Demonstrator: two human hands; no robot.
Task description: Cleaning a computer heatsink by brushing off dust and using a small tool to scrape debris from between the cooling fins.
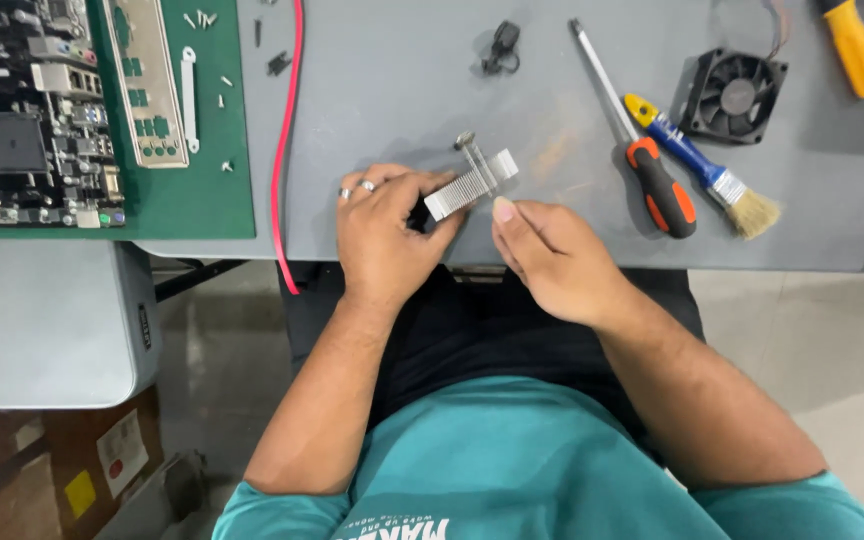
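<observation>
A small finned aluminium heatsink [469, 185] with a metal clip across it rests near the front edge of the grey table [402, 90]. My left hand [384, 232], with rings on two fingers, grips the heatsink's left end. My right hand [549, 258] lies just right of it, thumb tip touching the heatsink's lower right edge. Both forearms reach up from my lap.
A motherboard [22, 110] and a metal I/O shield [147, 85] lie on a green mat [217, 190] at left, with loose screws and a red cable [287, 130]. To the right are an orange-handled screwdriver [652, 175], a brush [712, 175], a black fan [735, 95] and a yellow handle [855, 45].
</observation>
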